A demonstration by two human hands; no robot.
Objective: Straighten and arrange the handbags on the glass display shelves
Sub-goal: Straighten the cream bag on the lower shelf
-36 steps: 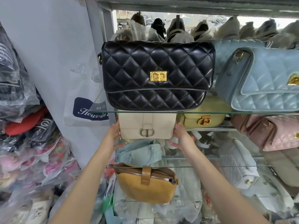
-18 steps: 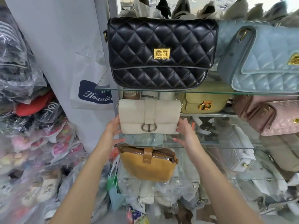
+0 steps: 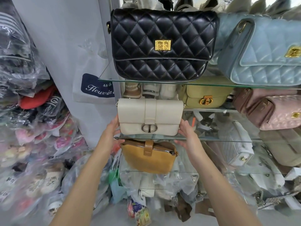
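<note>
A cream flap handbag (image 3: 149,116) with a round metal clasp stands upright at the front left of the second glass shelf (image 3: 228,138). My left hand (image 3: 111,130) lies against its lower left side with fingers straight. On the opposite side my right hand (image 3: 187,132) touches its lower right corner, fingers straight and thumb under the shelf edge. A black quilted bag (image 3: 162,44) stands on the top glass shelf (image 3: 107,79) directly above. Below hangs a tan suede bag (image 3: 149,159).
A light blue quilted bag (image 3: 263,51) leans at the upper right. An olive bag (image 3: 206,97) and a pink quilted bag (image 3: 273,110) share the second shelf. A white bag (image 3: 236,149) sits lower right. Plastic-wrapped goods (image 3: 24,111) pile up on the left.
The cream bag has come out from under the top shelf and now shows in full, upright. Both hands have stayed at its sides, sliding to its lower corners.
</note>
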